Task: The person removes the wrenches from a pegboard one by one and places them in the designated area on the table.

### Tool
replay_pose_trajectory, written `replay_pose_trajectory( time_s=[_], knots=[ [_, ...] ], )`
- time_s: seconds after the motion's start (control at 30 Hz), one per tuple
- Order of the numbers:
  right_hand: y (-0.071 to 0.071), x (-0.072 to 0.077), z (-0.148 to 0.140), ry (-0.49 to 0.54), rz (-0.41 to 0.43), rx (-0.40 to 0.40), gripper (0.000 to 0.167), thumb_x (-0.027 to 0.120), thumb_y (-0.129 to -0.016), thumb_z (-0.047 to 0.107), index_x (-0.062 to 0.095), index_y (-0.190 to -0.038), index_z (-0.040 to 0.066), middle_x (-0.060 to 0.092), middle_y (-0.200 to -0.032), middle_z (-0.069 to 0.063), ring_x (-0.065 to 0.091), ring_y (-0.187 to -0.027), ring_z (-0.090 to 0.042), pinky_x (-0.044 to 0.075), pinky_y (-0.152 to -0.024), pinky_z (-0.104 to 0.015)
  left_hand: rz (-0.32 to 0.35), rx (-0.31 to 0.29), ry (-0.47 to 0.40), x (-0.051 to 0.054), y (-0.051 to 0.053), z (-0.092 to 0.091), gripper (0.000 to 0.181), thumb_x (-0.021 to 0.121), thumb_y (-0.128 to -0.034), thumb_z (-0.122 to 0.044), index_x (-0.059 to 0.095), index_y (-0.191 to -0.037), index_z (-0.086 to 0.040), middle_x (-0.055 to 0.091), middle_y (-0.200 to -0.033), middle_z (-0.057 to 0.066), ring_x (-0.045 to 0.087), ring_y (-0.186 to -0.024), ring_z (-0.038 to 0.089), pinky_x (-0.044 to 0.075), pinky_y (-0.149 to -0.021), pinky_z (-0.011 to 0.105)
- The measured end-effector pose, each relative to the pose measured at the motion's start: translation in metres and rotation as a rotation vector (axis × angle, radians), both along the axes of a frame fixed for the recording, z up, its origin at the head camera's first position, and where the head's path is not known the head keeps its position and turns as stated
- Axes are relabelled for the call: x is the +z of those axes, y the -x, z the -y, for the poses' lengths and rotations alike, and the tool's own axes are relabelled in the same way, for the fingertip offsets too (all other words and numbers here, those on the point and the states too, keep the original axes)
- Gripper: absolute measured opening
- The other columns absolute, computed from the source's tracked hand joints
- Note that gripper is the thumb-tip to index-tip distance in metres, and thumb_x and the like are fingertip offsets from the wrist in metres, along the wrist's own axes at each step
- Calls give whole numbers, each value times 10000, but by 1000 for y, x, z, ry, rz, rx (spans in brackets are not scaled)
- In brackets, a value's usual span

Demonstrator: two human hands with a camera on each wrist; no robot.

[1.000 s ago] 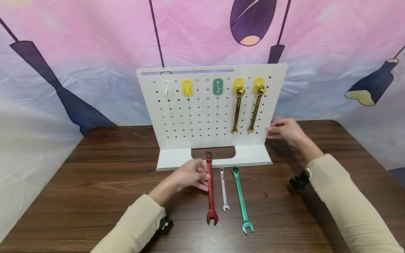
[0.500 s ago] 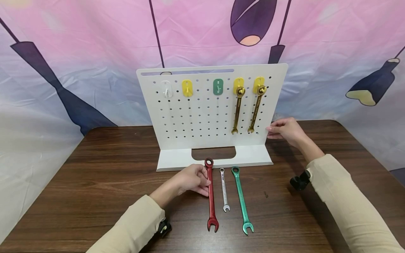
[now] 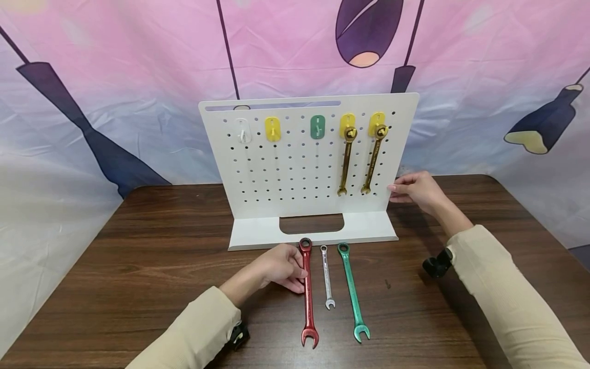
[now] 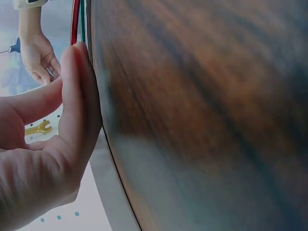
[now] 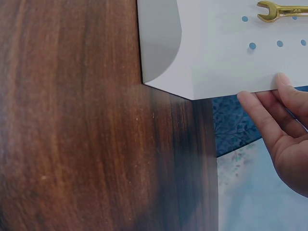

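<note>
My left hand [image 3: 282,268] pinches the shaft of a red combination wrench [image 3: 309,302], just below its ring end. The wrench is upright in the view, with its open end toward me. Beside it on the table lie a small silver wrench [image 3: 327,279] and a longer green wrench [image 3: 353,297]. At the right edge of the white pegboard [image 3: 258,206], my right hand [image 3: 420,191] holds the rim. The right wrist view shows the thumb on the front of the board [image 5: 226,67] and the fingers at its edge.
Two gold wrenches [image 3: 346,161] hang from yellow hooks on the right of the board. A white hook [image 3: 241,130], a yellow hook [image 3: 272,128] and a green hook [image 3: 317,127] hold nothing. A printed cloth [image 3: 138,102] hangs behind the brown table [image 3: 152,266].
My left hand has drawn the red wrench toward me, so its ring end now sits at the front edge of the board's base. The right hand stays at the board's edge.
</note>
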State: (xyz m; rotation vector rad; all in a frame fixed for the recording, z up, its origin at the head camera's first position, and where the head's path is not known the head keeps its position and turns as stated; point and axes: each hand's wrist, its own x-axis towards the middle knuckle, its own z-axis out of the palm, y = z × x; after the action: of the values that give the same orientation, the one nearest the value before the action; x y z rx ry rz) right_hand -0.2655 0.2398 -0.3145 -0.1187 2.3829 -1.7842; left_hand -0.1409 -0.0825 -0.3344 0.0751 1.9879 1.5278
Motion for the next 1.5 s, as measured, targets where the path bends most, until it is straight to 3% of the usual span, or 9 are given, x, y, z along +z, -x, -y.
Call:
replay_pose_trajectory(
  time_s=[0.47, 1.5],
  knots=[
    [0, 0, 0, -17, 2, 1, 245, 530, -909, -2, 522, -1059, -195, 488, -1093, -244, 649, -798, -195, 521, -850, -418, 32, -1, 25, -2, -3, -1, 108, 499, -835, 181, 475, -797, 82, 514, -637, 133, 594, -531, 195, 591, -602, 349],
    [-1, 1, 0, -42, 2, -5, 263, 539, -910, 25, 527, -1069, -184, 491, -1112, -249, 648, -796, -183, 533, -835, -394, -33, 47, 162, 2, -4, -6, 111, 503, -851, 146, 532, -757, 93, 544, -621, 146, 626, -552, 229, 588, -556, 319]
  ],
)
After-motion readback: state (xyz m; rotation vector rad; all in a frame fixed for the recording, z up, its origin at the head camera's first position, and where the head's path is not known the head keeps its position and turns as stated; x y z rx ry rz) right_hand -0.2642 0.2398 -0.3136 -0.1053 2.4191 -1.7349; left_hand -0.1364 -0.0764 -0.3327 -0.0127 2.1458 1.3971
